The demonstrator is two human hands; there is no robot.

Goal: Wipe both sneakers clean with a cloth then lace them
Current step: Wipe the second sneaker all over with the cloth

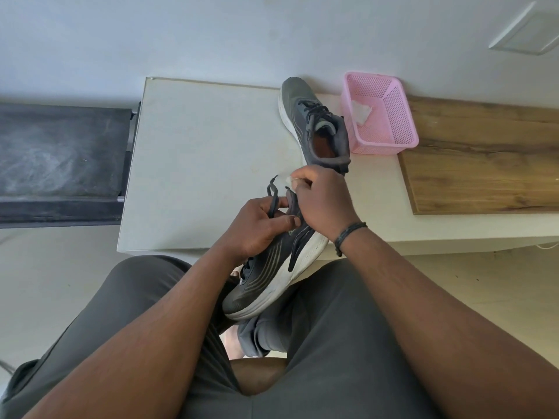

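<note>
Grey sneaker (266,273) heel hidden, hands (323,204) covering

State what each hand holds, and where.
Left hand pinches the dark grey sneaker's black lace; right hand grips its heel collar, with a white cloth.

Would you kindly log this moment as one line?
left hand: holds lace | right hand: cloth, on held sneaker | second sneaker: on table, by basket
</note>
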